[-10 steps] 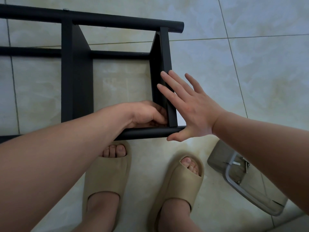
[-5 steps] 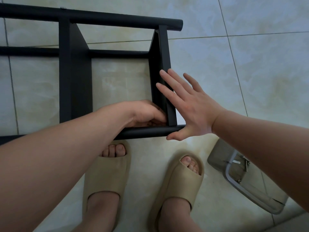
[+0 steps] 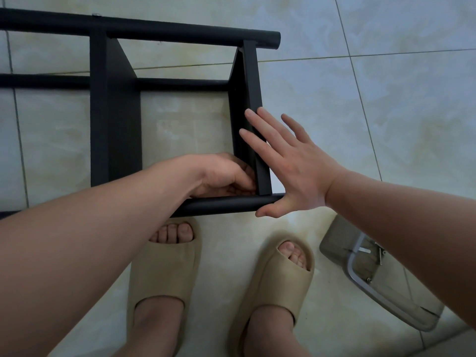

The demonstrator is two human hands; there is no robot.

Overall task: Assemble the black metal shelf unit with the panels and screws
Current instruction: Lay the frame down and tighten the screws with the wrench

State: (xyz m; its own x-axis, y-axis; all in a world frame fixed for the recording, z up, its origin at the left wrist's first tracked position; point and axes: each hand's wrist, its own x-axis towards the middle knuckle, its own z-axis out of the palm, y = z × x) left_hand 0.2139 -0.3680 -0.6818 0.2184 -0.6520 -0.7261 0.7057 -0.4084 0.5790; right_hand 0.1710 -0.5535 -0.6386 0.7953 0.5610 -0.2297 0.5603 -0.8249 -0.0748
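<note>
The black metal shelf unit (image 3: pixel 113 119) lies on its side on the tiled floor, with round tubes at top and bottom and flat panels between them. My right hand (image 3: pixel 291 166) is spread flat, its straight fingers pressing against the outer face of the right end panel (image 3: pixel 251 91) and its thumb by the end of the near tube (image 3: pixel 226 204). My left hand (image 3: pixel 224 176) reaches inside the frame at the corner where that panel meets the near tube; its fingers are curled there, and what they hold is hidden.
A clear plastic tray (image 3: pixel 371 276) with loose screws and small hardware lies on the floor at the lower right, under my right forearm. My two feet in beige slippers (image 3: pixel 164 269) stand just in front of the near tube.
Almost nothing differs. Both hands stay at the same corner of the frame; the view shifts very slightly.
</note>
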